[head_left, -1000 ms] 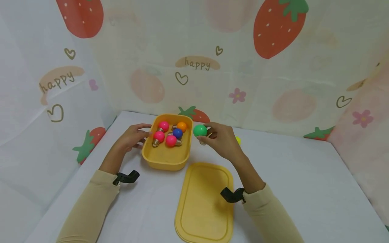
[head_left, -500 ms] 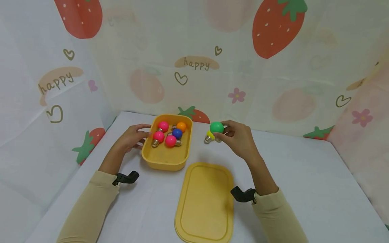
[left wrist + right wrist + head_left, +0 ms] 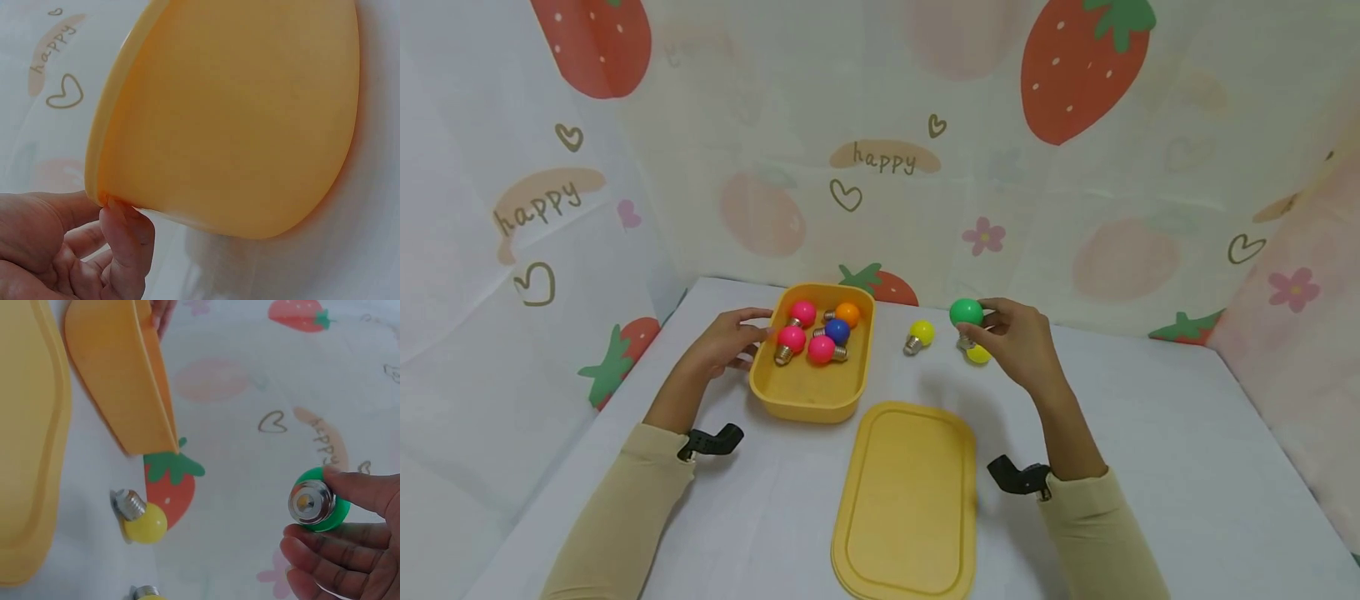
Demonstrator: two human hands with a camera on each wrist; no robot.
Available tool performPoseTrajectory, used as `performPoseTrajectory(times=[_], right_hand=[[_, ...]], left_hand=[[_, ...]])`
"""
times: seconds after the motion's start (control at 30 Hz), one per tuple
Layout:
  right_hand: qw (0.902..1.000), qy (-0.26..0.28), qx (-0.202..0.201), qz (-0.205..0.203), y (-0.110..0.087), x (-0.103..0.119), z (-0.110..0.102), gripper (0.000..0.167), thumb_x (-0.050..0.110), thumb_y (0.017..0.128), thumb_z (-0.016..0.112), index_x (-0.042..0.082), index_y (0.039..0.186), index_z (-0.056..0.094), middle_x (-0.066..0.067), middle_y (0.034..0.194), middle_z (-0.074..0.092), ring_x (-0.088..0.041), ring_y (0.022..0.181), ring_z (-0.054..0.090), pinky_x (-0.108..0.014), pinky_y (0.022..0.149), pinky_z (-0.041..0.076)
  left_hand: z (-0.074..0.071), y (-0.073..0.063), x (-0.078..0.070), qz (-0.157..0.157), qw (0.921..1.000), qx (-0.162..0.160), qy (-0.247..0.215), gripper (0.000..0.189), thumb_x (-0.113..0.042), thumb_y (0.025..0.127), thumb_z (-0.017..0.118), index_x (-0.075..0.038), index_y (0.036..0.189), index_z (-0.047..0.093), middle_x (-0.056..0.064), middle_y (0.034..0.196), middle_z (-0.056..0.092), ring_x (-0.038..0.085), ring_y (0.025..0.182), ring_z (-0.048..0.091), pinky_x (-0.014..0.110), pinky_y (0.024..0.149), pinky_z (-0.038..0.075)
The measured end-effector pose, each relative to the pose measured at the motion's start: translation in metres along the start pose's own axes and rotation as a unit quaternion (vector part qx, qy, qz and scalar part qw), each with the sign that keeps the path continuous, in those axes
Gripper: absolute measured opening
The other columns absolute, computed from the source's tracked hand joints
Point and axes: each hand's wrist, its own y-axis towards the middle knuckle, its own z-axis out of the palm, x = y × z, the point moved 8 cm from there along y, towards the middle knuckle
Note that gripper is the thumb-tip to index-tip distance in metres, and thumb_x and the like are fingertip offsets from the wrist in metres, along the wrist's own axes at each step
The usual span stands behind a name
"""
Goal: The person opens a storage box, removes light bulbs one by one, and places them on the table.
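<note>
My right hand (image 3: 1022,343) pinches a green light bulb (image 3: 966,312) by its round globe, above the table. Its metal screw base (image 3: 310,502) faces the camera in the right wrist view. Below the held bulb lies a yellow bulb (image 3: 978,354), partly covered. Another yellow bulb (image 3: 922,333) rests to its left, wholly visible. At the left, my left hand (image 3: 726,340) holds the rim of a yellow plastic box (image 3: 808,410) between thumb and finger (image 3: 125,234). Inside the box are several bulbs: pink ones (image 3: 790,338), an orange one (image 3: 847,314) and a blue one (image 3: 837,332).
A flat yellow lid (image 3: 910,500) lies on the white tabletop (image 3: 1150,467), in front of the box and slightly right. Behind the table hangs a cloth (image 3: 880,92) printed with strawberries, and it continues along both sides.
My right hand has carried the green bulb rightward, from beside the box to over the yellow bulbs. Both yellow bulbs have come into fuller view. The left hand stays at the box.
</note>
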Motion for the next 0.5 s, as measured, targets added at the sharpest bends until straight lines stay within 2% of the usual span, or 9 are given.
performPoseTrajectory(times=[0.33, 0.5], right_hand=[[0.9994, -0.001, -0.003, 0.033, 0.003, -0.023, -0.013, 0.045, 0.029, 0.091, 0.077, 0.003, 0.127, 0.068, -0.014, 0.099, 0.076, -0.028, 0.087, 0.073, -0.047, 0.082, 0.056], [0.9992, 0.000, -0.005, 0.041, 0.004, -0.031, -0.018, 0.045, 0.027, 0.093, 0.076, 0.002, 0.129, 0.067, -0.015, 0.098, 0.076, -0.027, 0.084, 0.073, -0.044, 0.081, 0.055]], left_hand=[[0.001, 0.001, 0.001, 0.002, 1.0000, 0.004, 0.005, 0.058, -0.029, 0.104, 0.057, -0.016, 0.157, 0.039, 0.019, 0.131, 0.060, 0.026, 0.093, 0.063, 0.029, 0.072, 0.060], [0.000, -0.001, 0.000, 0.002, 1.0000, 0.002, 0.007, 0.058, -0.029, 0.104, 0.057, -0.017, 0.157, 0.037, 0.018, 0.129, 0.059, 0.026, 0.092, 0.062, 0.029, 0.072, 0.059]])
